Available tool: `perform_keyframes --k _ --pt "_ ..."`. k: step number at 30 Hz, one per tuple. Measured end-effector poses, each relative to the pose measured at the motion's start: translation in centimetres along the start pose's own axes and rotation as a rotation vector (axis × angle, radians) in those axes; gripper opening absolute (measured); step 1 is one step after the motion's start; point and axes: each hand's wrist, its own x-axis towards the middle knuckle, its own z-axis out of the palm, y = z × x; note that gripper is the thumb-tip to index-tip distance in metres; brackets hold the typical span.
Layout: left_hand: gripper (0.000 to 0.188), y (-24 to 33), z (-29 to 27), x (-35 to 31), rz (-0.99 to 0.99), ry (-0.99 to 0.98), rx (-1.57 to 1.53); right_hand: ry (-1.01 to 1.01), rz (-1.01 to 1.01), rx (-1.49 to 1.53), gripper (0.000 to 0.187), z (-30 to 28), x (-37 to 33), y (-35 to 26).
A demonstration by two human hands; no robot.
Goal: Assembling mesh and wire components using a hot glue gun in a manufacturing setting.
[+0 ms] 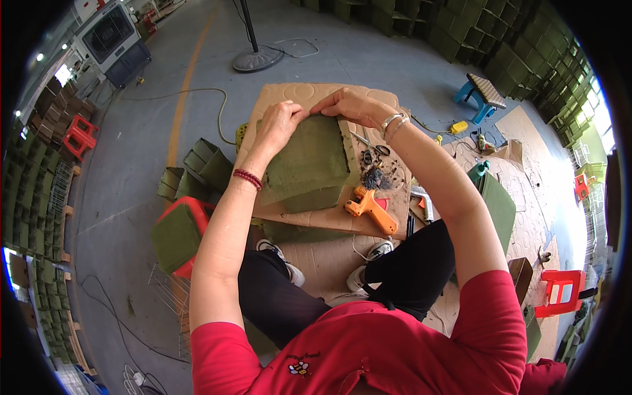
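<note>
A green box-like piece [303,164] with rough, frayed-looking edges lies on a cardboard-topped work surface [280,97] before me. At its far edge my left hand [282,124] is closed, thumb and fingers pinching the rim. My right hand [347,106] meets it there from the other side, fingertips also pinched at that edge. What lies between the fingertips is too small to make out. To the right of the piece are scissors [363,140], a heap of dark scraps [374,178] and an orange glue gun [372,209].
Green open boxes [209,158] stand on the floor at left, near a red stool [187,210] bearing another green piece. A fan base [258,59] stands beyond the work surface. A blue-legged stool [479,97] is at far right. Cables cross the floor.
</note>
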Motion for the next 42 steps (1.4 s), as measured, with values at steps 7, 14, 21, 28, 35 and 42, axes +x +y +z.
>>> perform_keyframes --k 7,14,21,28,35,42 --pt "0.019 -0.3 -0.4 -0.2 -0.060 0.099 -0.019 0.185 -0.033 0.280 0.029 1.2 -1.8 1.5" --pt "0.024 -1.5 -1.2 -3.3 -0.121 0.158 -0.118 0.370 -0.170 0.288 0.032 1.1 -5.3 4.7" --pt "0.022 -1.7 -1.7 -2.1 -0.251 0.082 -0.059 0.507 -0.301 -0.390 0.022 1.7 -2.4 -0.1" --pt "0.025 -5.1 0.4 -3.2 -0.211 0.072 -0.275 0.500 -0.258 -0.447 0.019 3.0 -1.9 1.1" --pt "0.072 -1.3 -1.5 -8.3 -0.524 0.165 -0.617 0.625 -0.192 -0.204 0.021 2.4 -2.7 4.2" --pt "0.065 1.4 -0.1 -11.9 -0.411 0.253 -0.899 0.393 -0.077 0.463 0.044 3.9 -2.7 4.4"
